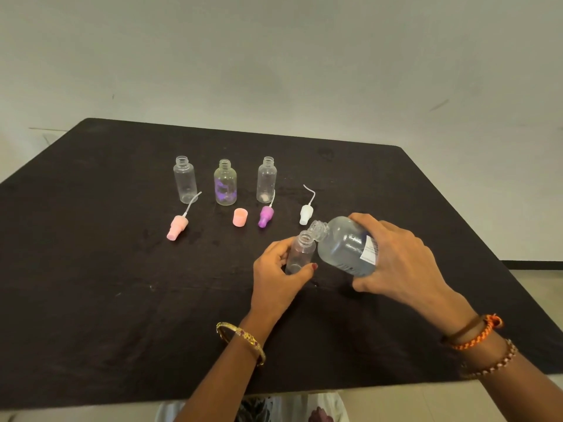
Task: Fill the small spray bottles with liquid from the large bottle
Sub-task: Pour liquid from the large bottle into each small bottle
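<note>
My left hand [278, 277] grips a small clear spray bottle [301, 252], uncapped and standing on the black table [106, 300]. My right hand [396, 263] holds the large clear bottle [344, 246] tipped to the left, its open mouth right above the small bottle's neck. Three more small open bottles stand in a row farther back: a clear one at the left [185, 183], one with purple marks [225, 186] in the middle, and a clear one at the right [266, 179].
Loose spray tops lie in front of the row: a pink one [176, 226], a purple one [265, 216] and a white one [305, 213]. A pink cap [240, 216] stands between the pink and purple tops. The table's near edge lies just below my forearms.
</note>
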